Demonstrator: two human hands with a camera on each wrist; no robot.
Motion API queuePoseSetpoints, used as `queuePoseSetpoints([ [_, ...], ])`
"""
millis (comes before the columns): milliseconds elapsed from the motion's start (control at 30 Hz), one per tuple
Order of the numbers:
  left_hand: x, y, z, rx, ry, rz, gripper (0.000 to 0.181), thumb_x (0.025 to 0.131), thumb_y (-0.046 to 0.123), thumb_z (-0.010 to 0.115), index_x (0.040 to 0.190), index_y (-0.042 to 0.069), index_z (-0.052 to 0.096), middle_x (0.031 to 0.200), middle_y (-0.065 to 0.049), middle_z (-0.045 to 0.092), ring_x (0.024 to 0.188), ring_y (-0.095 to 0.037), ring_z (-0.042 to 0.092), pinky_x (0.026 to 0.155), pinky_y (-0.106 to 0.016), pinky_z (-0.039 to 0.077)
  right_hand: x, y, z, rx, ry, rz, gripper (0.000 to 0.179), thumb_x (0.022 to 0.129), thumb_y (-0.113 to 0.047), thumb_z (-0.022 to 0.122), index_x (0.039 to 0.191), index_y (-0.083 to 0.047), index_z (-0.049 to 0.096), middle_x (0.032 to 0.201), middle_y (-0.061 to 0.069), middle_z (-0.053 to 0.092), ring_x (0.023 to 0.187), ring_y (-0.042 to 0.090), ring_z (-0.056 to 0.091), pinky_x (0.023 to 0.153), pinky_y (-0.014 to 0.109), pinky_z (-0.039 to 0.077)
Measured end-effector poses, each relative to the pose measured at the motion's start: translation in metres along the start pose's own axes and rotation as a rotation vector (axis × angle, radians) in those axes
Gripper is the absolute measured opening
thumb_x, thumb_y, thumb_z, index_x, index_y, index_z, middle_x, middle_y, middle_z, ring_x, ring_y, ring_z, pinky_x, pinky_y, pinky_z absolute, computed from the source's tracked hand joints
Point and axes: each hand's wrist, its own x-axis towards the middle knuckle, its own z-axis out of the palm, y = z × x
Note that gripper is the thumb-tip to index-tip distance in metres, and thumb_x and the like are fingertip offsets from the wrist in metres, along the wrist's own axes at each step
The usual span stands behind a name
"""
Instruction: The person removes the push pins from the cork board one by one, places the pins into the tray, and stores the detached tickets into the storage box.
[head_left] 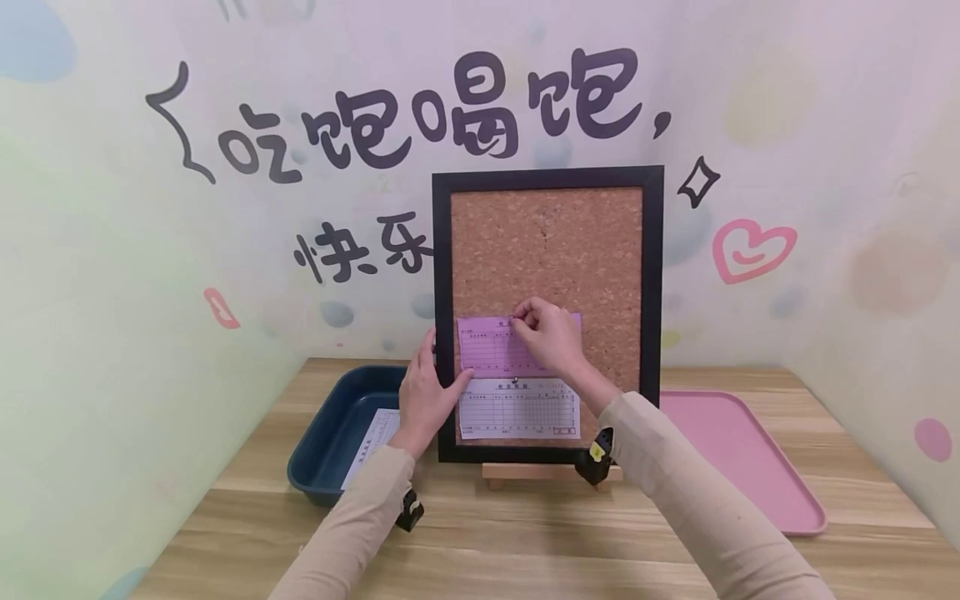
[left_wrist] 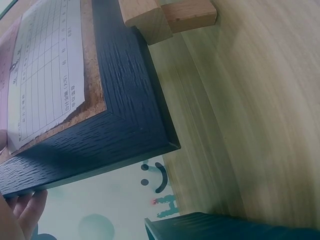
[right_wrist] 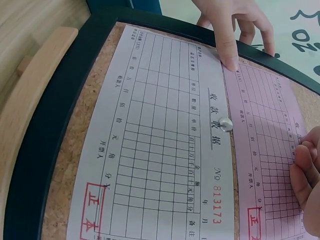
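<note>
A black-framed cork board [head_left: 543, 258] stands upright on a wooden easel [head_left: 540, 473]. My left hand [head_left: 426, 396] grips its left edge, with the thumb in front near the slips and the fingers behind the frame. Low on the cork hangs a white receipt slip [right_wrist: 160, 115], held at its top middle by a silver thumbtack [right_wrist: 226, 124]. Just above it lies a pink receipt slip [head_left: 487, 348], flat against the cork. At the pink slip's top middle my right hand [head_left: 553, 335] pinches thumb and finger together; the small thing between the fingertips is hidden.
Left of the board is a dark blue bin [head_left: 315, 450] with a white printed slip [head_left: 371, 442] inside. A pink tray [head_left: 738, 450] lies to the right on the wooden table [head_left: 480, 542]. Behind stands a wall [head_left: 825, 125] with black lettering.
</note>
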Motion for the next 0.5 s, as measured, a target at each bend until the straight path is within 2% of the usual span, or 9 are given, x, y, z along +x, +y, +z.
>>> queuePoseSetpoints([
  [500,0.0004,-0.0013,0.0,-0.006,-0.007,-0.001,0.082,0.076,0.035,0.072,0.139,0.007,0.028,0.133,-0.017,0.044,0.11,-0.032,0.052,0.089,-0.044,0.044,0.0014,0.0002,-0.0021,-0.015,-0.053,-0.001,0.004,0.085,-0.011,0.059,0.085,-0.007,0.06,0.064,0.001,0.056,0.055,0.011,0.046,0.051,0.024,0.036],
])
